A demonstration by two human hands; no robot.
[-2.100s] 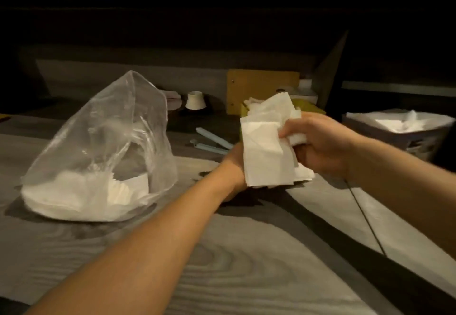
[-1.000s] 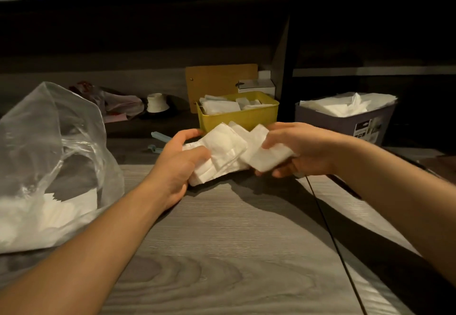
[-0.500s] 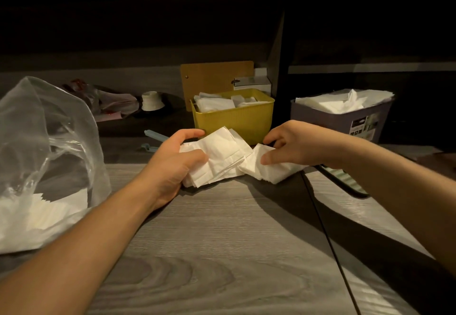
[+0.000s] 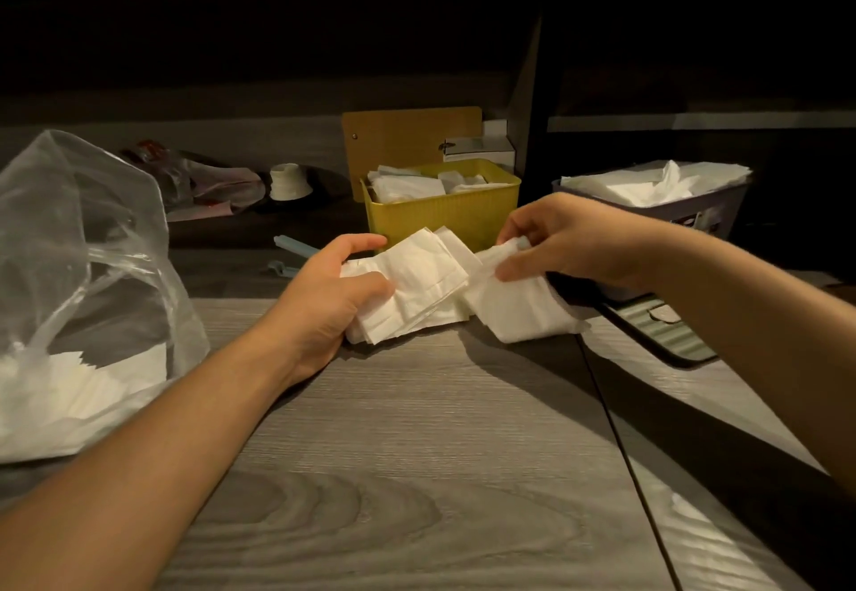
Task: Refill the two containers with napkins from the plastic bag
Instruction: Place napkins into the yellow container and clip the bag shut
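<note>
Napkins (image 4: 417,285), white, folded square, fan out in two stacks; left hand (image 4: 333,298) grips one. Right hand (image 4: 569,243) pinches the other.

Single view, head-worn, wide-angle. Position: above the near edge of the desk (image 4: 417,474), close in. Facing: forward and downward toward the desk's far edge and the dark wall behind it. Both forearms enter from the bottom corners. Edges of frame bend with lens distortion. No second view to overlap.
</note>
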